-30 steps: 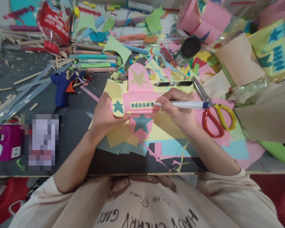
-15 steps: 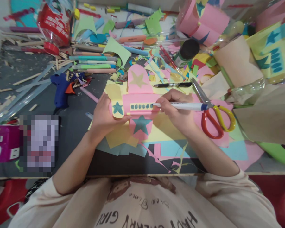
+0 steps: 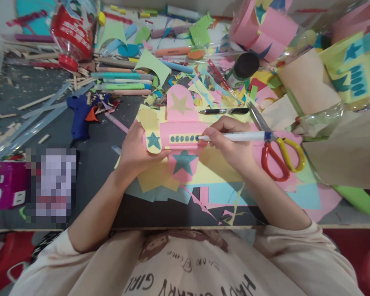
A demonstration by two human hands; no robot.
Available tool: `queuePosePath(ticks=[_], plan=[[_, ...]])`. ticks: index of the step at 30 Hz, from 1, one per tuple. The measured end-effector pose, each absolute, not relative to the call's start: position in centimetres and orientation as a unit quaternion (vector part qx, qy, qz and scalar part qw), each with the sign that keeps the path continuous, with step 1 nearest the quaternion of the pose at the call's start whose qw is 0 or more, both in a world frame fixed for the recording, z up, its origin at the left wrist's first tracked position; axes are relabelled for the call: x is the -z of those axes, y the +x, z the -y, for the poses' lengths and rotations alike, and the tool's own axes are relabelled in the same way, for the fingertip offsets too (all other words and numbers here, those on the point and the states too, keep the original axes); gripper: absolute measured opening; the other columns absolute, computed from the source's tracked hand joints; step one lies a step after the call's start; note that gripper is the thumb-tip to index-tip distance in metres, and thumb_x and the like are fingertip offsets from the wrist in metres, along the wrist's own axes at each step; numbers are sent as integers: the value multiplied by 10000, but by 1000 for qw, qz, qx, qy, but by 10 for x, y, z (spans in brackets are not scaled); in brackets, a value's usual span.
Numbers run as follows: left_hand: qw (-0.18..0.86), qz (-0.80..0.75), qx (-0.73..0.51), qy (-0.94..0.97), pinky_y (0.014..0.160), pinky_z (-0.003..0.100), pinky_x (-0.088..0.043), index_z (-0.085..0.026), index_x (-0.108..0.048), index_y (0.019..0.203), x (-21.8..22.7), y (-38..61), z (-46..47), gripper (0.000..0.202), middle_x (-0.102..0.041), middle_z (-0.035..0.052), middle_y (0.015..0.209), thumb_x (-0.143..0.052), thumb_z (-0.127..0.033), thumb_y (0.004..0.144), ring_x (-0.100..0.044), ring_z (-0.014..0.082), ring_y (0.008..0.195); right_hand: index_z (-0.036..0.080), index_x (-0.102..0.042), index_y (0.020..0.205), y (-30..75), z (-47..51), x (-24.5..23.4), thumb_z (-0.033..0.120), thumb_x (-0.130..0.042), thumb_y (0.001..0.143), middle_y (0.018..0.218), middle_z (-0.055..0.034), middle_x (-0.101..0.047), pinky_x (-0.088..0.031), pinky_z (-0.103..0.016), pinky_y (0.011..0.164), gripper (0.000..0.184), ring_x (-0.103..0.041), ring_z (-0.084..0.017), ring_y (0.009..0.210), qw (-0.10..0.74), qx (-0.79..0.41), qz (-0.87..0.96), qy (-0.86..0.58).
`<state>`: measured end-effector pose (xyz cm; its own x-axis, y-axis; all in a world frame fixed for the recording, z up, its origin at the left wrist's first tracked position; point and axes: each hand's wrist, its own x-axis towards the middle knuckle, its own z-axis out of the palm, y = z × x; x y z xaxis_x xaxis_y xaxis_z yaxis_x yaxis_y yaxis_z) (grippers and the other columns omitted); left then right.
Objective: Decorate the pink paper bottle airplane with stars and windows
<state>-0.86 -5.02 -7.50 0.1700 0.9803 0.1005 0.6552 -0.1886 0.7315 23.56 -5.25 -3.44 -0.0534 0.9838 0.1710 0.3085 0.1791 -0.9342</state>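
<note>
A pink paper airplane (image 3: 179, 129) with star cut-outs lies in front of me over yellow sheets (image 3: 218, 166). My left hand (image 3: 135, 144) grips its left end, fingers behind and thumb along the lower edge. On its body is a pale yellow strip (image 3: 184, 139) with a row of blue-green dots. My right hand (image 3: 225, 137) pinches a white marker (image 3: 243, 136) with a blue end. The marker's tip touches the right end of the strip, at the last dot. A black pen (image 3: 224, 111) lies just above my right hand.
Scissors (image 3: 277, 152) with red and yellow handles lie right of my right hand. A blue glue gun (image 3: 80, 115) rests at the left, near a pixelated phone-like object (image 3: 54, 185). Markers (image 3: 123, 81), paper scraps and a red-labelled bottle (image 3: 74, 33) crowd the back.
The marker tip stays at the right end of the strip, with at most a tiny shift. Both hands hold nearly the same positions.
</note>
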Motion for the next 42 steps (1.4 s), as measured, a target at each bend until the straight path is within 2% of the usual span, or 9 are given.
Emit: queuePosePath(ticks=[6, 14, 21, 28, 34, 38, 42], plan=[[280, -578, -295, 707, 1121, 539, -493, -248, -595, 1161, 76, -9, 50, 681, -659, 92, 1235, -859, -563, 618, -604, 366, 1264, 219, -528, 588, 234, 53, 34, 326, -636, 832, 520, 39, -565, -369, -242, 490, 288, -483, -98, 504, 453, -362, 621, -528], [282, -583, -287, 706, 1119, 556, -499, -247, -586, 1182, 74, -10, 51, 698, -649, 101, 1241, -868, -546, 617, -605, 382, 1270, 215, -539, 574, 236, 54, 33, 287, -632, 836, 510, 35, -556, -341, -251, 488, 287, -469, -103, 499, 438, -361, 648, -508], [292, -583, -294, 700, 1144, 544, -485, -274, -595, 1164, 74, -10, 52, 667, -661, 90, 1232, -865, -556, 624, -597, 374, 1280, 230, -442, 532, 237, 52, 33, 285, -631, 801, 479, 51, -448, -312, -257, 484, 334, -400, -100, 502, 421, -360, 638, -535], [286, -582, -291, 703, 1154, 549, -471, -259, -600, 1165, 72, -8, 52, 647, -666, 96, 1230, -839, -559, 644, -599, 376, 1283, 224, -516, 589, 235, 52, 32, 316, -630, 818, 522, 40, -544, -356, -254, 501, 272, -468, -103, 508, 445, -362, 622, -533], [287, -578, -289, 707, 1149, 560, -473, -264, -591, 1212, 70, -8, 52, 683, -661, 105, 1279, -842, -554, 647, -604, 378, 1280, 234, -455, 576, 237, 52, 33, 273, -592, 823, 505, 51, -497, -352, -248, 489, 285, -452, -95, 491, 444, -373, 622, -526], [282, -575, -293, 710, 1152, 555, -474, -268, -588, 1202, 71, -8, 52, 689, -664, 99, 1266, -839, -594, 649, -605, 376, 1280, 229, -425, 546, 237, 52, 32, 267, -625, 799, 501, 53, -479, -323, -245, 484, 324, -432, -88, 502, 428, -378, 630, -526], [275, -574, -296, 713, 1176, 563, -450, -259, -594, 1175, 73, -9, 52, 682, -662, 115, 1252, -832, -618, 646, -604, 387, 1283, 220, -486, 545, 237, 50, 31, 291, -646, 801, 490, 53, -513, -337, -239, 471, 309, -434, -83, 477, 434, -403, 619, -516]])
